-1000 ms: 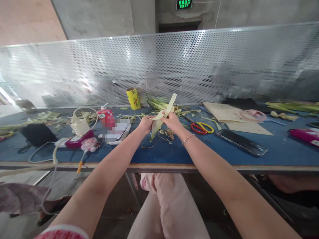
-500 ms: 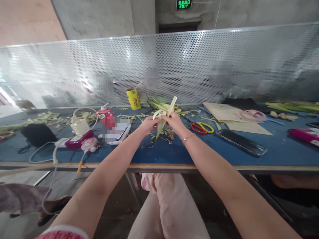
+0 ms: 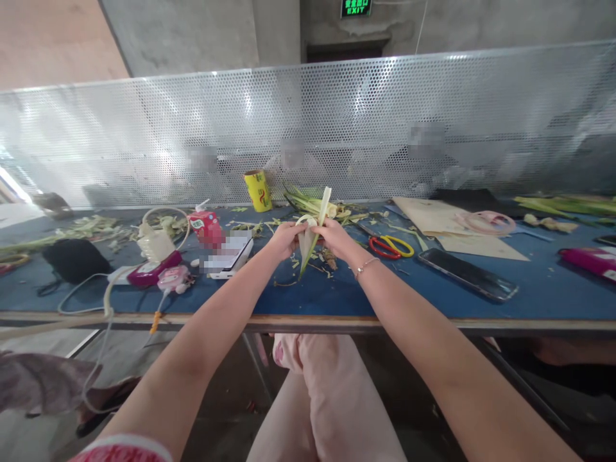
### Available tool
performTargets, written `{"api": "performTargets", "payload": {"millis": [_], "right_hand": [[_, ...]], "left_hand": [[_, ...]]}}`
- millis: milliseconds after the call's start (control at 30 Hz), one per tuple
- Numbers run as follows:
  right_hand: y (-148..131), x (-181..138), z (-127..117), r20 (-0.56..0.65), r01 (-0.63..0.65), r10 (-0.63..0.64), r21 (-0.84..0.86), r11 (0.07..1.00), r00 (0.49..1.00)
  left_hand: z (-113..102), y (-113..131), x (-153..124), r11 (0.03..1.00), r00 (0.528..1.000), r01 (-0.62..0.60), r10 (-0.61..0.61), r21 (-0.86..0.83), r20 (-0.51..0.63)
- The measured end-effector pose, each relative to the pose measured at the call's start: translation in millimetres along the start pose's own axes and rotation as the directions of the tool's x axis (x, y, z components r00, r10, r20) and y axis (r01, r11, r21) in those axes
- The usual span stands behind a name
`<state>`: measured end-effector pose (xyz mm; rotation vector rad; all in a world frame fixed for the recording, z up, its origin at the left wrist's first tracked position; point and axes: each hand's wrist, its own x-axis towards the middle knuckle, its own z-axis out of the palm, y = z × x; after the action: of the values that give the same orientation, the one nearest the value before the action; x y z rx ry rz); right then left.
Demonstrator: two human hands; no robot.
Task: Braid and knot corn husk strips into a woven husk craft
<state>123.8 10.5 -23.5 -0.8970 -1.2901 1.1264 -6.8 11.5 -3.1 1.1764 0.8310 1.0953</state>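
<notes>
Both hands meet over the middle of the blue table (image 3: 337, 295). My left hand (image 3: 285, 239) and my right hand (image 3: 337, 237) are closed on one pale green leaf strip (image 3: 308, 247). Its lower tip points down toward the table, its upper end rises between the hands, and a small loop of it curls above my left fingers. A thin bracelet is on my right wrist. Leaf scraps (image 3: 326, 260) lie just under and behind the hands.
Red and yellow scissors (image 3: 391, 246) and a dark phone (image 3: 468, 274) lie right of the hands. A leaf pile (image 3: 308, 202) and yellow roll (image 3: 257, 190) stand behind. Left: red carton (image 3: 206, 226), devices, cables. A perforated metal screen (image 3: 308, 128) backs the table.
The leaf has been folded narrower and turned more upright. My hands have drawn closer together around it and a loop has formed near my left fingers.
</notes>
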Motion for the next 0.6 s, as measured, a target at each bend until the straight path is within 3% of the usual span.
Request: {"api": "performTargets", "payload": {"millis": [233,467,600], "right_hand": [[-2.4,-2.1,-3.3,-0.064,0.092,-0.103,-0.157,0.983,0.993],[-6.1,-2.8,-3.7,0.0,0.243,-0.246,-0.149,0.958,0.969],[-5.2,-2.8,-4.1,-0.012,0.213,-0.217,-0.152,0.965,0.976]], "left_hand": [[0.1,-0.3,2.5,0.999,0.999,-0.011,0.009,-0.047,-0.041],[-2.8,-2.9,6.7,0.997,0.994,-0.02,0.011,-0.078,-0.106],[-2.2,-2.0,5.5,0.994,0.996,-0.004,-0.005,-0.109,-0.087]]}}
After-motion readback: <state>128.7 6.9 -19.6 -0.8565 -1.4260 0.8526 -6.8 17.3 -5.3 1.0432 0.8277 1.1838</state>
